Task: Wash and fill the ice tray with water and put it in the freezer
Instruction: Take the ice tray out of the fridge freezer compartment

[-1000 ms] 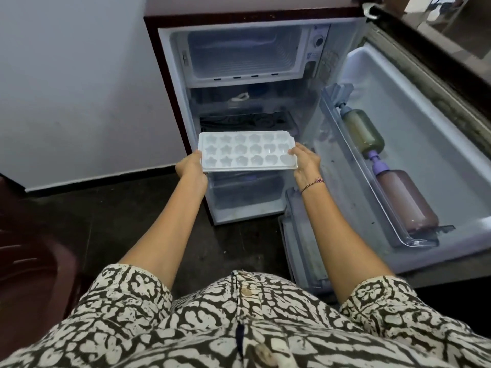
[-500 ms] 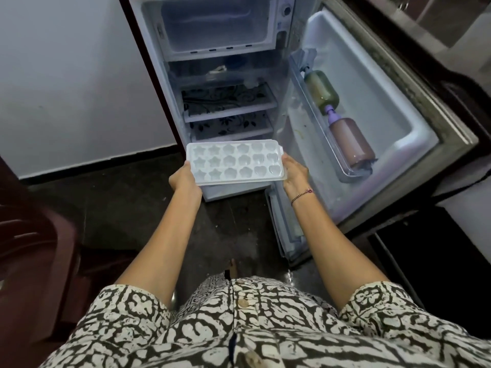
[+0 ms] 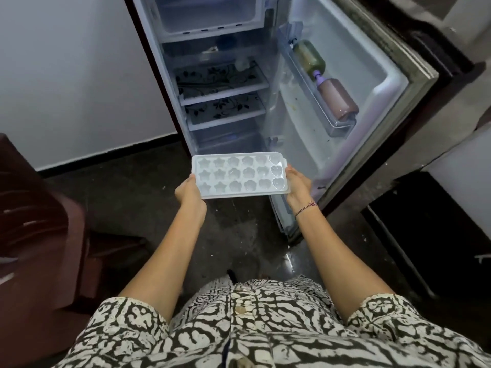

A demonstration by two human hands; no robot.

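Note:
A white ice tray (image 3: 239,175) with star, flower and heart cells is held level in front of the open fridge (image 3: 223,83), low near its bottom. My left hand (image 3: 189,191) grips the tray's left end. On the tray's right end my right hand (image 3: 299,183) is closed, a bead bracelet at its wrist. The freezer compartment (image 3: 210,17) sits at the top of the fridge, open and well above the tray.
The fridge door (image 3: 353,83) stands open to the right, with a green bottle (image 3: 309,57) and a brown bottle (image 3: 337,99) in its shelf. A dark red chair (image 3: 34,221) stands at the left. A white wall (image 3: 74,75) is beside the fridge. The floor is dark.
The view has risen and pulled back, so the fridge sits higher in frame. The tray, still in both hands, now lies low before the fridge bottom instead of level with its middle shelves.

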